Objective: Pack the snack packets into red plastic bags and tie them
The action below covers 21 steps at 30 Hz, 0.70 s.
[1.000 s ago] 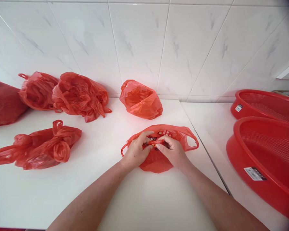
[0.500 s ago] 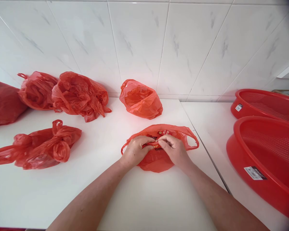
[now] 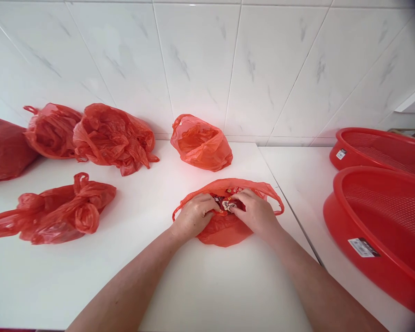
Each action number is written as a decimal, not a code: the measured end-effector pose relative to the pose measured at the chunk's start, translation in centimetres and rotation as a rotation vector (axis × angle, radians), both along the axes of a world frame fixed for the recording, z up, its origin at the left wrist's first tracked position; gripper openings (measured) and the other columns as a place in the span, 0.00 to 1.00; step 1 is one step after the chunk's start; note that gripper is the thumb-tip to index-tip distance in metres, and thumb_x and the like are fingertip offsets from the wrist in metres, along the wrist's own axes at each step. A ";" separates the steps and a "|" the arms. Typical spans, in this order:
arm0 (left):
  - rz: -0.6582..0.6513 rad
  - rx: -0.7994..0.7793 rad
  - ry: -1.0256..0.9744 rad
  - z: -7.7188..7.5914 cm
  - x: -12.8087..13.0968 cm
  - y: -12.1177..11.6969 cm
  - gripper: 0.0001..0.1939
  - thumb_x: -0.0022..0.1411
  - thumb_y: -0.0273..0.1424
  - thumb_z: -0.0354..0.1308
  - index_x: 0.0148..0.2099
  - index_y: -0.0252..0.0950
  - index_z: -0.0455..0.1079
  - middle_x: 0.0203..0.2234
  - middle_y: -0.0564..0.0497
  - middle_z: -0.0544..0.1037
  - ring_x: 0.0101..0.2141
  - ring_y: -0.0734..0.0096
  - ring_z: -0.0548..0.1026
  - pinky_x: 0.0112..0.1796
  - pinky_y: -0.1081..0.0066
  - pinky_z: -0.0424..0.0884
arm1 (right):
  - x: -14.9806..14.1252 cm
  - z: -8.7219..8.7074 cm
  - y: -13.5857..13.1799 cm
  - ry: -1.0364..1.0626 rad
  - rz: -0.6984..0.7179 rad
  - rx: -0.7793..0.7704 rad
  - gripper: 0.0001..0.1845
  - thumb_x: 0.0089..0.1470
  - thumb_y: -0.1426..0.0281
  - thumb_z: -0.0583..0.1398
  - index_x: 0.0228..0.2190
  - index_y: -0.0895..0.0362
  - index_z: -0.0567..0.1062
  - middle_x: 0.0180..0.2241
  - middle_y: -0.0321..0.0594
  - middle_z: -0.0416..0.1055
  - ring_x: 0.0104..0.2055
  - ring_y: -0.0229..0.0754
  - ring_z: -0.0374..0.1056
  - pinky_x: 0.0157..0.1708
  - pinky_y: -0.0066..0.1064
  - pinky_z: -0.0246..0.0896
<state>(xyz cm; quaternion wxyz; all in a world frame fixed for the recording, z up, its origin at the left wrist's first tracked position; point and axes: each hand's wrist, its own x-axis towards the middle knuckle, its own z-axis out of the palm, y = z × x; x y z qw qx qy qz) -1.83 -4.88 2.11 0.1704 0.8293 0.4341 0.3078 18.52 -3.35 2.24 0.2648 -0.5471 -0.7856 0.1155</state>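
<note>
Could be kitchen or utility rm, can't tell which. Shows marbled wall tiles [image 3: 200, 69], white worktop [image 3: 141, 207], red perf. plastic baskets [image 3: 370, 272], white wall fitting [image 3: 413, 101].

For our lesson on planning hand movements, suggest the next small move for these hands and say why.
Probably the right hand should ease the near rim of the open red bag toward the person. Both the left hand and right hand work inside its mouth, partly covering the printed packets, so a wider opening might expose them better.
</note>
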 end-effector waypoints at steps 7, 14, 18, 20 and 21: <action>0.008 -0.030 0.043 -0.2 0.0 0.1 0.19 0.50 0.15 0.46 0.35 0.41 0.71 0.32 0.52 0.76 0.37 0.68 0.73 0.36 0.70 0.68 | 0.2 -0.8 0.2 -0.118 0.026 -0.030 0.04 0.47 0.69 0.61 0.29 0.52 0.73 0.36 0.37 0.68 0.30 0.39 0.65 0.23 0.31 0.56; 0.129 -0.070 0.071 -0.3 0.1 0.0 0.10 0.50 0.20 0.49 0.32 0.40 0.65 0.28 0.54 0.74 0.32 0.69 0.71 0.29 0.71 0.65 | -0.1 -0.2 -0.1 -0.059 0.086 -0.003 0.08 0.46 0.74 0.58 0.22 0.54 0.61 0.26 0.33 0.64 0.29 0.38 0.61 0.25 0.31 0.55; 0.132 -0.113 0.057 -0.3 0.0 0.2 0.06 0.53 0.23 0.52 0.32 0.40 0.65 0.29 0.55 0.74 0.32 0.69 0.71 0.30 0.70 0.66 | -0.1 -0.4 0.0 0.057 0.039 -0.042 0.06 0.48 0.75 0.56 0.30 0.53 0.64 0.30 0.33 0.68 0.31 0.38 0.64 0.26 0.30 0.57; 0.120 -0.117 0.041 -0.3 -0.1 0.2 0.09 0.54 0.23 0.51 0.36 0.41 0.68 0.32 0.55 0.75 0.35 0.68 0.72 0.33 0.70 0.67 | 0.0 -0.6 0.1 0.096 0.038 0.001 0.08 0.49 0.76 0.55 0.33 0.53 0.65 0.34 0.35 0.69 0.35 0.40 0.64 0.29 0.31 0.59; 0.109 -0.113 0.036 -0.3 -0.1 0.2 0.11 0.55 0.23 0.51 0.38 0.41 0.69 0.34 0.55 0.76 0.37 0.68 0.72 0.36 0.70 0.68 | 0.1 -0.6 0.1 0.097 0.051 0.025 0.08 0.49 0.77 0.54 0.33 0.53 0.65 0.34 0.36 0.68 0.36 0.40 0.64 0.31 0.31 0.60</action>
